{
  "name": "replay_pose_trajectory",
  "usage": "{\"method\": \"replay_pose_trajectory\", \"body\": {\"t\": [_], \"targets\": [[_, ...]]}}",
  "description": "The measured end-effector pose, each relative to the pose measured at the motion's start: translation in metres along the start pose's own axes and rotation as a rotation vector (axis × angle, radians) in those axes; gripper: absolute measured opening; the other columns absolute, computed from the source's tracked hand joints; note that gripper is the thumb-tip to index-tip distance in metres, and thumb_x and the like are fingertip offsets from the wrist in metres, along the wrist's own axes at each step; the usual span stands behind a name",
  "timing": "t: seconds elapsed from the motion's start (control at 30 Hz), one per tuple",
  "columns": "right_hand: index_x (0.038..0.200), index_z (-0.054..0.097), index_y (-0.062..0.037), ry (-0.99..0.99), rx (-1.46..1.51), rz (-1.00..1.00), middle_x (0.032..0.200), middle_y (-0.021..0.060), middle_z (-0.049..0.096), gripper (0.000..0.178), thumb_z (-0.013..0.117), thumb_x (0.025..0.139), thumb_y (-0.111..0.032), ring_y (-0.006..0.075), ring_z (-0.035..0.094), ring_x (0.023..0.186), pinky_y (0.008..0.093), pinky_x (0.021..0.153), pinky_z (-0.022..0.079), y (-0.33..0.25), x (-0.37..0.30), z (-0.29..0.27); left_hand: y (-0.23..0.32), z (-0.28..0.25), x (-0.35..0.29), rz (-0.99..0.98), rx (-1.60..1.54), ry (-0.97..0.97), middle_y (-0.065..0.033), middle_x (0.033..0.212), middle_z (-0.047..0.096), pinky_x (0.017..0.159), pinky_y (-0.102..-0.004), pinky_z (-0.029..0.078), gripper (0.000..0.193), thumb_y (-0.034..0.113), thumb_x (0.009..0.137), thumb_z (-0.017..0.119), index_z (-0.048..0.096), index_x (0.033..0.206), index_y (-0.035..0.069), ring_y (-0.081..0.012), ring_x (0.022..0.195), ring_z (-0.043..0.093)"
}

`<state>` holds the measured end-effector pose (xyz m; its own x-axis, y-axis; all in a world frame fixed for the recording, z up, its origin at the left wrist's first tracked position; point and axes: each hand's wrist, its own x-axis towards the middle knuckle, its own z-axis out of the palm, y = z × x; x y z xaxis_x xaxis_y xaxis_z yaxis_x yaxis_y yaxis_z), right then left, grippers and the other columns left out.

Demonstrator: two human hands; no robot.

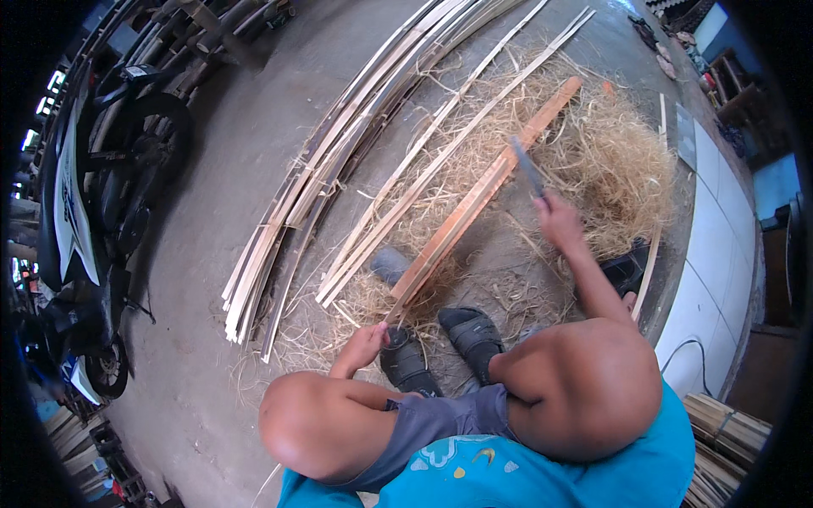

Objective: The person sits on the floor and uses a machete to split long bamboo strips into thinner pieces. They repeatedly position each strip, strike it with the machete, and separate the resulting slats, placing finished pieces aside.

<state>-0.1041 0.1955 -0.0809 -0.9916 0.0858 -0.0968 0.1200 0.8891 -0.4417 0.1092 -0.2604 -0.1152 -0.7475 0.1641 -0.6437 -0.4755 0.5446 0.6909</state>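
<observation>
A long reddish-brown wooden board (544, 116) slants across the floor in front of me, its near end raised by a dark grey cylinder-like piece (390, 264). Along the board lies a narrow bamboo-like strip (446, 242). My left hand (364, 346) is closed on the strip's near end, just past the board's lower end. In my right hand (559, 222) is the handle of a knife (528, 166). Its blade points up and to the left, with the tip at the board's right edge; whether it touches the strip I cannot tell.
Curly pale shavings (622, 173) heap around the board. Loose strips (423, 195) and a larger bundle of strips (339, 152) lie to its left. A motorcycle (80, 212) stands far left, white tiles (707, 254) lie right. Another strip bundle (724, 432) is at lower right.
</observation>
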Motion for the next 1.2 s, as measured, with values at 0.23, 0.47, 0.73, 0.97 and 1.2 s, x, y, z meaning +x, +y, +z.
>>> {"method": "replay_pose_trajectory", "body": {"t": [0.23, 0.47, 0.73, 0.97, 1.2], "targets": [[0.131, 0.060, -0.0130, -0.252, 0.238, -0.473, 0.102, 0.0200, 0.070, 0.045, 0.061, 0.094, -0.039, 0.0416, 0.067, 0.093, 0.0487, 0.084, 0.053, -0.045, -0.096, 0.082, -0.076, -0.020, -0.036, -0.251, -0.294, -0.029, -0.0025, 0.061, 0.054, 0.043, -0.0272, 0.033, 0.050, 0.044, 0.103, 0.049, 0.065, 0.083, 0.002, -0.0106, 0.049, 0.048], [0.131, 0.060, -0.0121, -0.483, 0.185, -0.687, 0.102, 0.0251, 0.069, 0.044, 0.059, 0.096, -0.039, 0.0426, 0.067, 0.095, 0.0460, 0.085, 0.053, -0.073, -0.119, 0.074, 0.000, -0.012, 0.020, 0.003, -0.341, 0.063, -0.0032, 0.064, 0.059, 0.051, -0.0272, 0.041, 0.038, 0.033, 0.104, 0.052, 0.066, 0.090, 0.001, -0.0100, 0.055, 0.052], [0.135, 0.059, -0.0170, -0.097, 0.299, -0.125, 0.111, 0.0238, 0.068, 0.042, 0.056, 0.097, -0.036, 0.0388, 0.066, 0.102, 0.0441, 0.089, 0.052, -0.023, -0.064, 0.049, -0.034, -0.018, 0.002, 0.021, -0.076, 0.110, -0.0090, 0.069, 0.062, 0.056, -0.0341, 0.045, 0.032, 0.032, 0.101, 0.055, 0.064, 0.092, 0.002, -0.0184, 0.061, 0.058], [0.127, 0.062, -0.0173, -0.313, 0.156, -0.269, 0.104, 0.0228, 0.069, 0.037, 0.056, 0.097, -0.038, 0.0429, 0.066, 0.095, 0.0508, 0.081, 0.052, -0.045, -0.101, 0.065, 0.017, 0.007, 0.016, 0.234, 0.520, 0.390, -0.0211, 0.078, 0.065, 0.066, -0.0449, 0.049, 0.038, 0.036, 0.103, 0.046, 0.063, 0.097, 0.003, -0.0344, 0.070, 0.065], [0.129, 0.060, -0.0142, -0.267, 0.214, -0.254, 0.102, 0.0225, 0.069, 0.043, 0.057, 0.096, -0.041, 0.0418, 0.067, 0.094, 0.0500, 0.080, 0.053, -0.046, -0.080, 0.048, 0.019, 0.004, 0.026, 0.046, -0.223, -0.025, -0.0028, 0.061, 0.053, 0.053, -0.0297, 0.042, 0.048, 0.039, 0.107, 0.037, 0.060, 0.085, 0.004, -0.0144, 0.053, 0.051]]}}
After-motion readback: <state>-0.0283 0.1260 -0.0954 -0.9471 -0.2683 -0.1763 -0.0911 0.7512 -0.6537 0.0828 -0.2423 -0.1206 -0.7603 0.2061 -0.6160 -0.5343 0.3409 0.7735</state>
